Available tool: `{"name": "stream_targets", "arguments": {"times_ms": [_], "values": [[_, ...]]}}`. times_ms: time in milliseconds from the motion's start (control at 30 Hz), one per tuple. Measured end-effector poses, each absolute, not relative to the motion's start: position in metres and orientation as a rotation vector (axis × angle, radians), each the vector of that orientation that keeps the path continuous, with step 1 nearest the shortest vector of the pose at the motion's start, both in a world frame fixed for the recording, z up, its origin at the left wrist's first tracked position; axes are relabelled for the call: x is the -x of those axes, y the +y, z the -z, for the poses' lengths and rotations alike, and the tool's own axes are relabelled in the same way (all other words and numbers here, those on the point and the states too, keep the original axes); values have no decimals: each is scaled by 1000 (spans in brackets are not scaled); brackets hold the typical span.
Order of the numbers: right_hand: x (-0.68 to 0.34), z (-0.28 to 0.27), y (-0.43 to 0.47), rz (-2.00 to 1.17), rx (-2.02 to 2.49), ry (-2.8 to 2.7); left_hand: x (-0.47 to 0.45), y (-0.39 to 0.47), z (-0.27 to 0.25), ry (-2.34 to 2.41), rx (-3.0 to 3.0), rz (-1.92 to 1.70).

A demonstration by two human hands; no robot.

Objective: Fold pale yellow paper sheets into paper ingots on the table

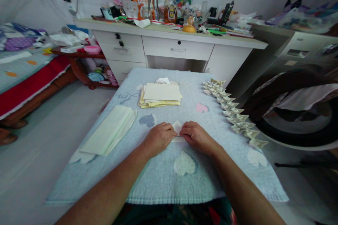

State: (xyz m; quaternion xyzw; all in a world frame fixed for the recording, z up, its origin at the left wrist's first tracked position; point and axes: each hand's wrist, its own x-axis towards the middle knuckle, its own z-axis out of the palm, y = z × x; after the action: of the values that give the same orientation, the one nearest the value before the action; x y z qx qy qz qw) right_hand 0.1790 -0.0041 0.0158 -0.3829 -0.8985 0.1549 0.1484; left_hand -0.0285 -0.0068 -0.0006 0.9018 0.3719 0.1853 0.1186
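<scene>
Between my two hands a small sheet of pale paper (177, 126) lies on the cloth, its far end folded to a point. My left hand (161, 136) pinches its left side with the fingers pressed together. On the opposite side, my right hand (196, 135) grips the paper's edge the same way, the fingertips almost meeting. Beyond them sits a stack of cream and yellow paper (161, 93). Left of my hands is a pile of pale green-white sheets (108, 130). Folded paper boats (232, 109) run in a row along the right side.
A blue heart-patterned cloth (158, 182) covers the table. Behind it stands a white desk (179, 47) crowded with jars, bags and small items. A washing machine (298, 54) with its door open is close on the right. At the left are a bed (34, 77) and a low wooden stand (79, 54).
</scene>
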Motion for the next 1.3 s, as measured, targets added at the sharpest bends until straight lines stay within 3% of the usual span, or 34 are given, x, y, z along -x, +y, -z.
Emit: {"name": "stream_targets", "arguments": {"times_ms": [1300], "values": [[-175, -15, -4, -486, 1504, -2451, 38, 3, 3, 1318, -2416, -546]]}}
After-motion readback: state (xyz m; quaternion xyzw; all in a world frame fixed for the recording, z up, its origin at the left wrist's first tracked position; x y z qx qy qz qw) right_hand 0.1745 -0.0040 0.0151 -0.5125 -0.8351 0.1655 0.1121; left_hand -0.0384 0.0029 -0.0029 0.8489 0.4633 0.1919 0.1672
